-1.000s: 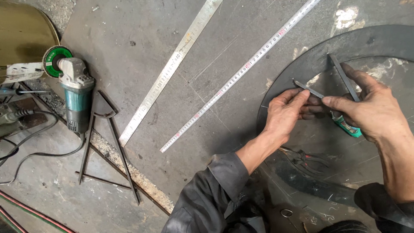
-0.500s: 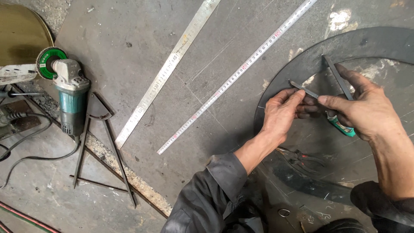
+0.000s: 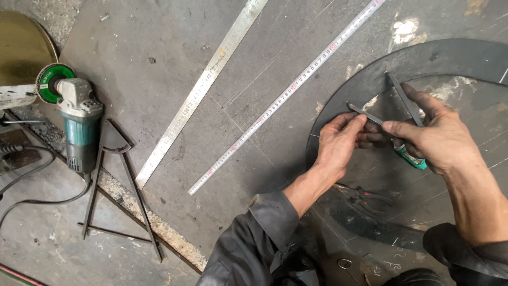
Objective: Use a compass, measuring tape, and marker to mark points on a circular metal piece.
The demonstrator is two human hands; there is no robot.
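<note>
Both hands were working one tool: a dark metal divider/compass (image 3: 394, 106) with a green handle end. Right hand (image 3: 439, 137) was closed around the green handle, index finger laid along the top. Left hand (image 3: 338, 140) pinched the thin leg near its tip, thumb and forefinger closed on it. Hands were nearly touching each other.

Tool sat over the dark curved steel ring (image 3: 370, 79) lying on the steel plate (image 3: 159, 53), one leg pointing up toward the ring's inner edge, the other toward its left part. Whether either tip actually touched the metal I couldn't tell.

My read: this was the marking-out step, setting or steadying the divider on the ring. Next move would call for a fixed leg spacing, a firmly seated point, and a steady wrist so the tip doesn't skate on bare steel.

Around it: pliers (image 3: 362, 193) lay on the ring just below the left wrist. A tape measure strip (image 3: 286, 98) ran diagonally left of the ring, a steel ruler (image 3: 201, 95) farther left, roughly parallel. An angle grinder (image 3: 76, 119) with a green disc lay well apart at the left edge, beside a welded rod triangle frame (image 3: 119, 185).
</note>
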